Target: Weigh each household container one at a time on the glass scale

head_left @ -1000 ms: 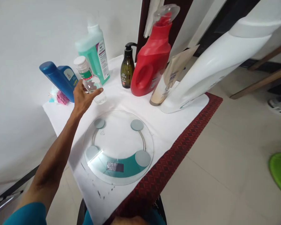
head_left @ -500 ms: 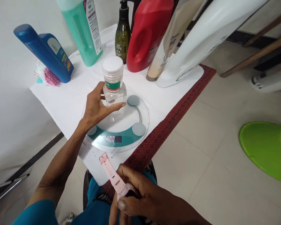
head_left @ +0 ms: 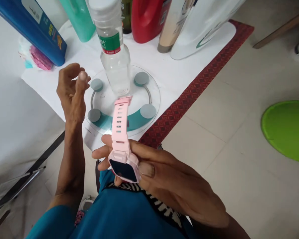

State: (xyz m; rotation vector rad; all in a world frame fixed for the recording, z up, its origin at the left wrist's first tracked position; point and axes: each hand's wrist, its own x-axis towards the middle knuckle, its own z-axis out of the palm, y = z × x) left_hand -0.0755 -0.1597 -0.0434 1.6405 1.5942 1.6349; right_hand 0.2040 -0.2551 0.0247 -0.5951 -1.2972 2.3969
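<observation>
A pink smartwatch [head_left: 122, 159] with a dark screen rests in my right hand [head_left: 161, 169], the thumb pressed on its case. Its strap points up, its tip in front of the glass scale [head_left: 150, 122] and the foot of the clear bottle. That bottle [head_left: 117, 71], with a white cap and a green and red label, stands upright on the scale. To the left of the scale, my left hand [head_left: 73, 89] is raised, fingers curled and thumb apart, with nothing in it. The strap covers most of the scale's display.
Along the back of the white-covered table [head_left: 179, 74] stand a blue bottle [head_left: 40, 36], a green jug [head_left: 81, 23], a red jug [head_left: 147, 23], a beige bottle [head_left: 173, 28] and a white bottle [head_left: 201, 30]. A pink-and-white bundle [head_left: 38, 58] lies left. A green stool [head_left: 289, 129] is at right.
My left hand has let go of the clear bottle and drawn back to the left. The bottle stays on the scale. My right hand has raised the smartwatch, strap pointing up.
</observation>
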